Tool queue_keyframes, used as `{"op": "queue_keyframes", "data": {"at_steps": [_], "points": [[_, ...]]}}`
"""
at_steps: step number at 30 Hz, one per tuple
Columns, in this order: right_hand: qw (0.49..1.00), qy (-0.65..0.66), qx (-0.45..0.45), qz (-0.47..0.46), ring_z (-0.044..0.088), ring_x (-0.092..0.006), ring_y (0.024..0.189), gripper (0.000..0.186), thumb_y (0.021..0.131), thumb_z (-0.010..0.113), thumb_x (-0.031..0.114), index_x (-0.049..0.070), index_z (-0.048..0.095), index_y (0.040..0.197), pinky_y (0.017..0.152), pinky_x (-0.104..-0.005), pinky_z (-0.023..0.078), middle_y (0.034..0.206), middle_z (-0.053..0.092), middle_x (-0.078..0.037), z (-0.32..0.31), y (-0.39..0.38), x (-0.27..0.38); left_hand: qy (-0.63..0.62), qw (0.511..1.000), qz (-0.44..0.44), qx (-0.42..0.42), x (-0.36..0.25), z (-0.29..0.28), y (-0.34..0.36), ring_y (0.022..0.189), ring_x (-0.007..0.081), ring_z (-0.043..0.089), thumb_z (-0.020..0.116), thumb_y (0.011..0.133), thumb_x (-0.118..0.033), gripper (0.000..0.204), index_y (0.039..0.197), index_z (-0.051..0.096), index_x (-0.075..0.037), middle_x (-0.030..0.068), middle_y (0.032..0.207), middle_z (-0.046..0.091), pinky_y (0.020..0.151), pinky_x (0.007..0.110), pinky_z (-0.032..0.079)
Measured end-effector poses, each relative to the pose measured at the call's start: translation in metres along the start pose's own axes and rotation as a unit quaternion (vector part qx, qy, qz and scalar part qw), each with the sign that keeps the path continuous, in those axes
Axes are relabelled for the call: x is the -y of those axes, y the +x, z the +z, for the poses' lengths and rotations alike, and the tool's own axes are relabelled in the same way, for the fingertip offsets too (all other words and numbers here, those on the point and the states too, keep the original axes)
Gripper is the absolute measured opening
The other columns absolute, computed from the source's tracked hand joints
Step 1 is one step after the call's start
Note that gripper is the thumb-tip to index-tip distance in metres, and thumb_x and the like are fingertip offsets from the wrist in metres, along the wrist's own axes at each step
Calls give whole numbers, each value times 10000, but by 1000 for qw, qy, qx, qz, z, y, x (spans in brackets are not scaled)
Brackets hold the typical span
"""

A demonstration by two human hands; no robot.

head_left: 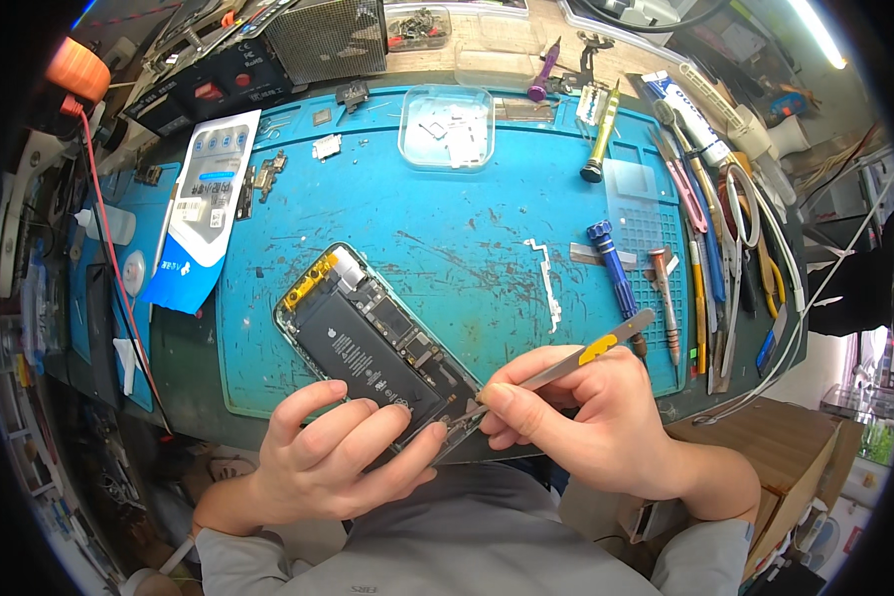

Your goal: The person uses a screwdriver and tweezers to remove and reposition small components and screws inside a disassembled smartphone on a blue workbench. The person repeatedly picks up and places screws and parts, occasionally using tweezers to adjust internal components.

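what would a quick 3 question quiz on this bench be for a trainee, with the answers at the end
1. Which tool does the right hand hold?
2. True or false: the clear box is empty.
3. The blue screwdriver lies on which side of the open phone in this view?
a) left
b) right
c) on top of it

Key:
1. Tweezers, pointed at the phone's near end.
2. False: it holds pale pieces.
3. b
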State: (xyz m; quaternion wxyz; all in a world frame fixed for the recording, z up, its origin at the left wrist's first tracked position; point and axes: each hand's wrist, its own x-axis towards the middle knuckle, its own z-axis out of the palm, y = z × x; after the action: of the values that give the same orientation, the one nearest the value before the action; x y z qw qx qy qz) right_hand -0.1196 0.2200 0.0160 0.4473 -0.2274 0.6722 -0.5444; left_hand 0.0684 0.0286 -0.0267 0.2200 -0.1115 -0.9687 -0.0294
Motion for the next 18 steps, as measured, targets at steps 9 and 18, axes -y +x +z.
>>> {"op": "queue_keyframes", "data": {"at_steps": [9, 18], "points": [[1000, -2, -7, -11, 794, -186, 764, 224, 1025, 701, 89, -113, 750, 941, 687, -295, 648, 912, 802, -115, 0, 0, 0, -28, 1000, 8, 7, 3, 0, -4, 1028, 194, 564, 716, 972, -461, 297, 1190, 774, -269, 1, 1169, 650, 1008, 460, 482], [998, -20, 5, -62, 770, -166, 697, 197, 1022, 724, 115, -75, 764, 988, 607, -294, 584, 842, 796, -111, 0, -2, -12, -40, 999, 8, 11, 2, -1, 0, 1068, 195, 553, 730, 947, -463, 311, 1182, 790, -268, 5, 1180, 630, 1035, 471, 468]]}}
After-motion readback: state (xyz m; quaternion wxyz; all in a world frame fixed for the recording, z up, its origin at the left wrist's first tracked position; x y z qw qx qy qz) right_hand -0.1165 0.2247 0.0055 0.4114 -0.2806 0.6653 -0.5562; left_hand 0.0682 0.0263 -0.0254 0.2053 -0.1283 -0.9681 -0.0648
